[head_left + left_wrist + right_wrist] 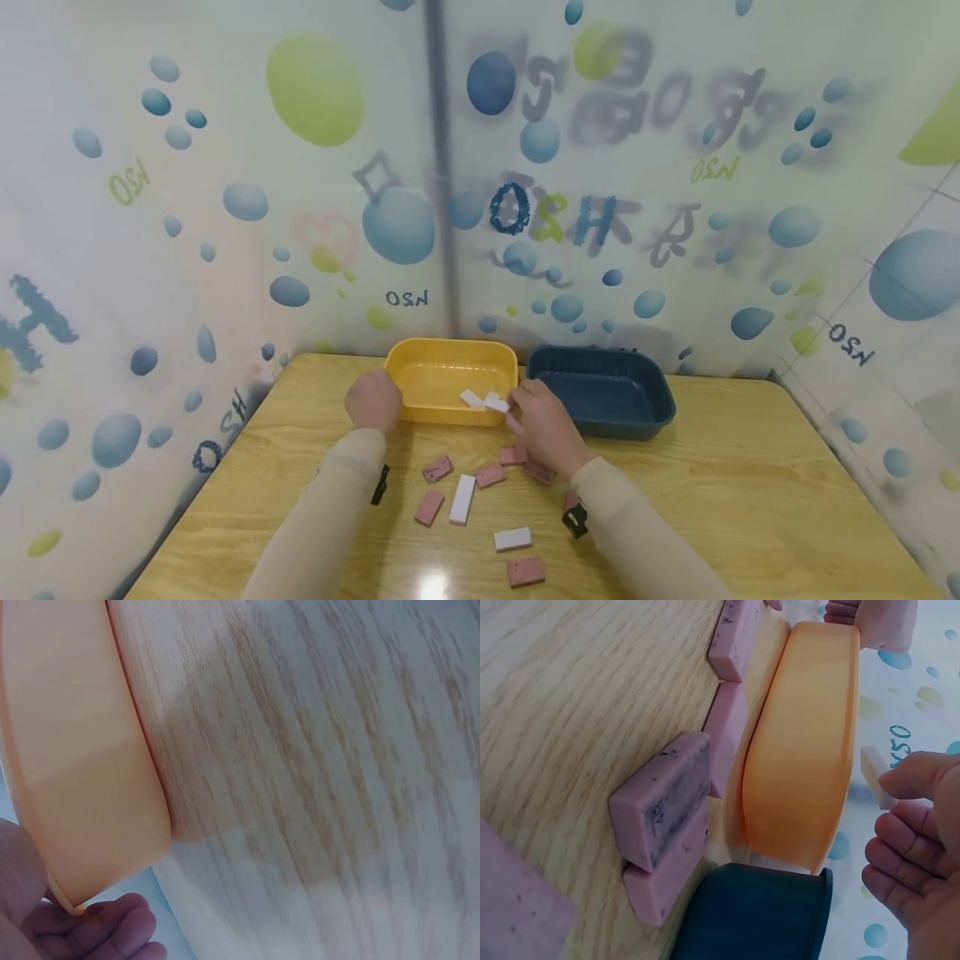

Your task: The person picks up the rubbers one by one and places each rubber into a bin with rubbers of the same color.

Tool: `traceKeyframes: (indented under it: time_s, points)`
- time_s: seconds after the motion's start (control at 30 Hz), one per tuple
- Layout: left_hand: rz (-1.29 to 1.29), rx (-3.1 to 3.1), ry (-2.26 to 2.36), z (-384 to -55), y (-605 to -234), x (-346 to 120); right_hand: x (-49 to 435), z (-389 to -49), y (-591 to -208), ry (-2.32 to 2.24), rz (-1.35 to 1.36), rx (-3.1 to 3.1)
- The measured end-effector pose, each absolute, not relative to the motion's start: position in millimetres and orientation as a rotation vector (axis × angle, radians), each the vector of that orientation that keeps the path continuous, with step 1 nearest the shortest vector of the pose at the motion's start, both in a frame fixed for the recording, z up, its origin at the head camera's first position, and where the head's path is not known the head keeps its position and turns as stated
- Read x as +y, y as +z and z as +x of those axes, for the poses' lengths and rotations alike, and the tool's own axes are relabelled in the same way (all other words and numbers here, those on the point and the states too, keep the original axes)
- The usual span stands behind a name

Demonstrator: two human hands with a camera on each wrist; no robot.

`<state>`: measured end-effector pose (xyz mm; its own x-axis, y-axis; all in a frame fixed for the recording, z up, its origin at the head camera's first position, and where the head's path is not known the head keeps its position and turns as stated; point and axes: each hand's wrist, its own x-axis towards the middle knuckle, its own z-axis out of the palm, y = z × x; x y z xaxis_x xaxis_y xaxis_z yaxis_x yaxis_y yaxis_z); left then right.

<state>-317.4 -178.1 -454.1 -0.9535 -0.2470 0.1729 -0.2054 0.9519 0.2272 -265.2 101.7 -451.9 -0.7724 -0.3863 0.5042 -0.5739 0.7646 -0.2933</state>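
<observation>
At the left end of the yellow plastic basin (450, 415), my left hand (374, 402) grips the rim, thumb on one side and curled fingers on the other, as the left wrist view shows. Over the basin's right side, my right hand (546, 421) pinches a small white eraser (874, 778) between thumb and forefinger. Another white eraser (471, 398) shows within the basin. On the table in front lie several pink erasers, some smudged dark, including a stacked pair whose upper eraser (664, 799) shows in the right wrist view.
A dark blue basin (609, 429) stands right of the yellow one. Nearer on the wooden table (750, 483) lie a long white-topped eraser (462, 500), a shorter white-topped one (513, 539) and a pink eraser (526, 572). A patterned curtain (360, 317) hangs behind.
</observation>
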Motion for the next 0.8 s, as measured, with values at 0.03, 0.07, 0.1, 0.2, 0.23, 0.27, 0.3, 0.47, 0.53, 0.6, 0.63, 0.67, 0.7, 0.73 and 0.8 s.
traceKeyframes:
  time_s: [0.03,0.07,0.1,0.2,0.23,0.27,0.3,0.47,0.53,0.6,0.63,0.67,0.7,0.73,0.8]
  points:
    - [0.341,-2.906,-0.306,-317,-454,-178,101,-266,-452,0.619,0.72,-2.551]
    - [0.343,-2.905,-0.309,-317,-454,-178,100,-267,-452,0.624,0.711,-2.558]
    - [0.342,-2.903,-0.308,-317,-454,-179,100,-268,-452,0.625,0.706,-2.559]
    - [0.336,-2.899,-0.307,-317,-455,-179,98,-271,-453,0.619,0.696,-2.564]
    - [0.334,-2.898,-0.308,-317,-455,-179,98,-272,-453,0.622,0.695,-2.563]
    - [0.333,-2.897,-0.311,-317,-455,-179,98,-273,-453,0.621,0.695,-2.559]
    - [0.331,-2.897,-0.314,-317,-455,-179,97,-274,-453,0.625,0.698,-2.554]
    - [0.339,-2.895,-0.349,-318,-457,-180,95,-280,-456,0.623,0.707,-2.533]
    - [0.335,-2.89,-0.353,-318,-457,-180,94,-283,-457,0.61,0.704,-2.543]
    - [0.33,-2.888,-0.35,-318,-457,-180,92,-285,-458,0.596,0.697,-2.561]
    - [0.328,-2.889,-0.347,-318,-457,-180,92,-286,-458,0.593,0.691,-2.573]
    - [0.328,-2.888,-0.344,-318,-457,-180,91,-286,-459,0.589,0.683,-2.583]
    - [0.327,-2.887,-0.341,-318,-456,-180,90,-287,-458,0.587,0.676,-2.592]
    - [0.327,-2.887,-0.34,-317,-456,-180,89,-287,-458,0.585,0.67,-2.597]
    - [0.33,-2.891,-0.343,-317,-456,-180,88,-288,-458,0.587,0.66,-2.602]
